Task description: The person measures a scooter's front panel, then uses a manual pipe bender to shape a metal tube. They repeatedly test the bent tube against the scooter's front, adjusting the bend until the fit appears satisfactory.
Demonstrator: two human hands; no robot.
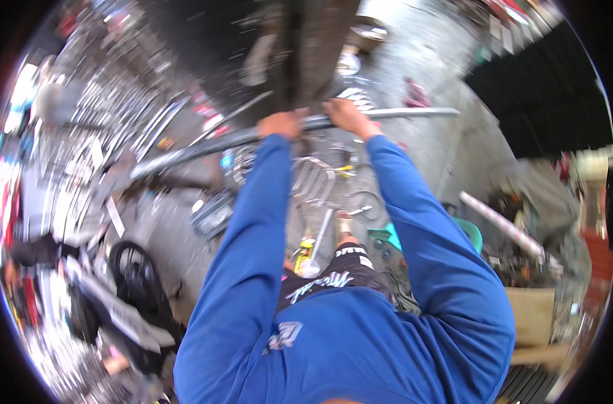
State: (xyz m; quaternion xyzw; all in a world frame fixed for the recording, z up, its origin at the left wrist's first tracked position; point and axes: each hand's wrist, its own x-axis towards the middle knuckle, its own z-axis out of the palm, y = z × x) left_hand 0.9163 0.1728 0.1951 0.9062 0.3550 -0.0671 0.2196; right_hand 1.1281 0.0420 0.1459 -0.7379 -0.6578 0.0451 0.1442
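A long grey metal bar (pixel 198 149) runs crosswise in front of me, out at arm's length. My left hand (pixel 281 125) is closed around it near its middle. A short way to the right, my right hand (pixel 349 117) grips the same bar, whose thinner, lighter end extends beyond that hand. Both arms are stretched forward in blue sleeves. Right behind my hands stands a dark upright surface (pixel 299 60), smeared by motion. Below the bar, a metal grille of parallel rods (pixel 313 180) lies on the floor.
Many metal lengths (pixel 151 128) are stacked at the left, blurred. A motorbike (pixel 134 269) stands at lower left, a grey case (pixel 212 214) nearer me. By my feet lies a yellow tool (pixel 303 252). On the right are a black ribbed sheet (pixel 542 87), a pale tube (pixel 501 225) and a box (pixel 530 313).
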